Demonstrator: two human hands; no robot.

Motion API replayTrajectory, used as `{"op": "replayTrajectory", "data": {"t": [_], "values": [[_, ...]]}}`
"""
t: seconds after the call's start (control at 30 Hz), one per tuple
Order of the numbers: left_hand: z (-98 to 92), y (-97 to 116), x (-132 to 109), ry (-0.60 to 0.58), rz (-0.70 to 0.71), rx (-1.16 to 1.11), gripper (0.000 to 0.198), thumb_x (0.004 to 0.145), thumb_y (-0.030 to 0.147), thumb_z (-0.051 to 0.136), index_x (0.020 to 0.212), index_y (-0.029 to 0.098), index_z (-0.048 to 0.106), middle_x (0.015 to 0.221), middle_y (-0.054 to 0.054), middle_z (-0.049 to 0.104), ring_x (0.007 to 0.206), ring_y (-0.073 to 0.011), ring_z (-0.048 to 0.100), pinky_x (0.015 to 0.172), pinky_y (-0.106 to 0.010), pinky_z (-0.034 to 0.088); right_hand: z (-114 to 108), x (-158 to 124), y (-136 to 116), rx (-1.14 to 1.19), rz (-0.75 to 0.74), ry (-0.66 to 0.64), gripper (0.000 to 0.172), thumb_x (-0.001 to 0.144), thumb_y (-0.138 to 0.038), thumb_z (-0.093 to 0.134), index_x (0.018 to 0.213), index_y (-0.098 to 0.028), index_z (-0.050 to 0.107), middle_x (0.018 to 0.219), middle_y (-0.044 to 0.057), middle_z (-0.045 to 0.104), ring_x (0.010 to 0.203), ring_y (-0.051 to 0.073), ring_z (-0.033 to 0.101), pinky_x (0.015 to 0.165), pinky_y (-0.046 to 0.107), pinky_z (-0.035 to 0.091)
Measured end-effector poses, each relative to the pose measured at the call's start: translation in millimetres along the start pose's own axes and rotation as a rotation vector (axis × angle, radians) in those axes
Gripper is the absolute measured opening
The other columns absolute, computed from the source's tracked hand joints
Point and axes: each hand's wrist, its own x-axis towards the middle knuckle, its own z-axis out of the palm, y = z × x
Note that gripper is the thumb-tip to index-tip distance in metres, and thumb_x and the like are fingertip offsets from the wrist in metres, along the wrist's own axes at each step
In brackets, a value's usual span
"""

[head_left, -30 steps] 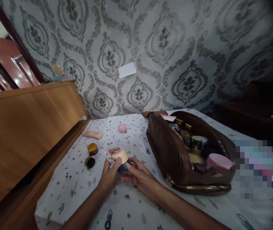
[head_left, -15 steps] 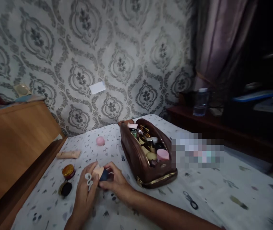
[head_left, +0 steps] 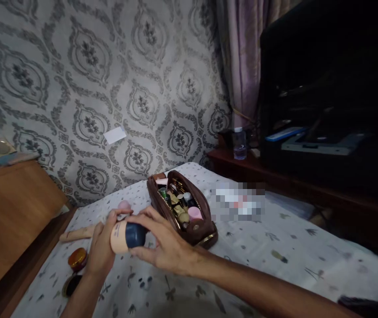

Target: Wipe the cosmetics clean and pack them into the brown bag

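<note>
A peach-coloured bottle with a rounded dark blue cap [head_left: 119, 238] lies nearly level between my hands, above the bed. My left hand [head_left: 101, 247] is closed around the back of its peach body, and most of its fingers are hidden. On the cap end, my right hand [head_left: 164, 240] grips with thumb and fingers. Beyond them stands an unzipped brown cosmetic bag [head_left: 157, 194], filled with several make-up items, including a pink round container [head_left: 195, 214]. Left of my hands are a beige tube [head_left: 76, 234], an amber jar [head_left: 77, 258] and a dark round item [head_left: 72, 285].
A pink ball-shaped item [head_left: 124, 205] lies behind my hands on the patterned bedsheet [head_left: 242, 274]. A wooden board [head_left: 19, 212] borders the left side. On the right, a dark red ledge [head_left: 222, 154] holds a clear bottle [head_left: 239, 145]. A pixelated patch covers something right of the bag.
The view has swung right. Both hands have raised the bottle nearer to me and turned it, so its body and cap show more fully. A white curled shape on my left hand is now out of sight.
</note>
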Motion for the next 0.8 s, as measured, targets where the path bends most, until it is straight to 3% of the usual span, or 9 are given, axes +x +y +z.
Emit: {"op": "replayTrajectory", "data": {"t": [0.07, 0.13, 0.2, 0.27, 0.33, 0.43, 0.6, 0.7, 0.8], "values": [[22.4, 4.9, 14.0, -0.06, 0.018, -0.04, 0.051, 0.079, 0.065, 0.063, 0.092, 0.016, 0.072, 0.082, -0.003, 0.069, 0.073, -0.0179, 0.065, 0.064, -0.024, 0.051, -24.2, -1.6, -5.9, -0.023, -0.02, 0.047, 0.053, 0.08, -0.024, 0.073, 0.13, -0.024, 0.057, 0.115, 0.006, 0.052, 0.11, 0.023, 0.056, 0.099, 0.04, 0.046], [43.7, 7.1, 32.9, -0.125, 0.125, 0.011, 0.045, 0.083, 0.058, 0.061, 0.092, 0.015, 0.071, 0.079, -0.003, 0.068, 0.069, -0.0167, 0.063, 0.061, -0.023, 0.049, -46.8, -3.0, -6.4, -0.046, -0.011, 0.142, 0.051, 0.081, -0.025, 0.072, 0.129, -0.024, 0.056, 0.118, 0.007, 0.055, 0.111, 0.024, 0.056, 0.099, 0.041, 0.046], [63.2, 9.1, 53.9, -0.249, 0.326, 0.263, 0.037, 0.092, 0.045, 0.051, 0.1, 0.014, 0.069, 0.088, -0.006, 0.07, 0.079, -0.0192, 0.066, 0.07, -0.025, 0.052, -68.3, -3.6, -3.4, -0.036, 0.019, 0.252, 0.05, 0.08, -0.025, 0.071, 0.127, -0.024, 0.055, 0.124, 0.008, 0.057, 0.113, 0.024, 0.057, 0.096, 0.041, 0.049], [80.5, 12.6, 72.8, -0.356, 0.529, 0.695, 0.034, 0.096, 0.027, 0.039, 0.112, 0.013, 0.066, 0.102, -0.01, 0.071, 0.092, -0.0215, 0.066, 0.081, -0.03, 0.053, -88.9, -3.4, 0.9, 0.012, 0.066, 0.333, 0.046, 0.08, -0.027, 0.07, 0.122, -0.023, 0.053, 0.12, 0.008, 0.061, 0.109, 0.023, 0.06, 0.091, 0.039, 0.052], [95.7, 17.5, 86.6, -0.428, 0.63, 0.948, 0.038, 0.091, 0.014, 0.04, 0.119, 0.015, 0.065, 0.112, -0.011, 0.07, 0.105, -0.0243, 0.063, 0.092, -0.035, 0.05, -107.6, -2.6, 5.6, 0.031, 0.122, 0.398, 0.042, 0.079, -0.031, 0.071, 0.116, -0.022, 0.054, 0.113, 0.007, 0.064, 0.102, 0.022, 0.063, 0.086, 0.037, 0.055], [114.5, 25.6, 98.6, -0.559, 0.693, 1.101, 0.04, 0.084, 0.006, 0.047, 0.115, 0.019, 0.069, 0.119, -0.01, 0.069, 0.118, -0.0272, 0.056, 0.099, -0.037, 0.047, -128.9, -1.7, 14.4, -0.018, 0.195, 0.474, 0.043, 0.076, -0.036, 0.072, 0.112, -0.021, 0.055, 0.109, 0.008, 0.065, 0.098, 0.022, 0.064, 0.08, 0.037, 0.055], [129.3, 36.9, 110.8, -0.763, 0.721, 1.342, 0.039, 0.081, 0.003, 0.05, 0.107, 0.022, 0.072, 0.119, -0.009, 0.07, 0.117, -0.0265, 0.06, 0.093, -0.033, 0.049, -143.4, 0.3, 36.2, -0.101, 0.192, 0.512, 0.046, 0.074, -0.036, 0.072, 0.114, -0.019, 0.058, 0.111, 0.01, 0.066, 0.101, 0.024, 0.062, 0.081, 0.038, 0.054], [125.9, 42.2, 115.0, -0.759, 0.701, 1.447, 0.041, 0.083, 0.004, 0.046, 0.114, 0.019, 0.068, 0.115, -0.013, 0.071, 0.108, -0.0287, 0.066, 0.086, -0.035, 0.051, -146.0, 4.7, 47.3, -0.229, 0.175, 0.471, 0.046, 0.075, -0.031, 0.07, 0.117, -0.019, 0.059, 0.115, 0.011, 0.063, 0.101, 0.025, 0.061, 0.079, 0.038, 0.054], [120.7, 45.3, 116.0, -0.755, 0.706, 1.499, 0.046, 0.083, 0.005, 0.046, 0.122, 0.022, 0.063, 0.118, -0.01, 0.07, 0.109, -0.0264, 0.067, 0.085, -0.032, 0.051, -148.1, 13.1, 52.6, -0.387, 0.14, 0.386, 0.046, 0.076, -0.027, 0.068, 0.121, -0.017, 0.059, 0.114, 0.011, 0.061, 0.098, 0.025, 0.061, 0.08, 0.039, 0.053]]}}
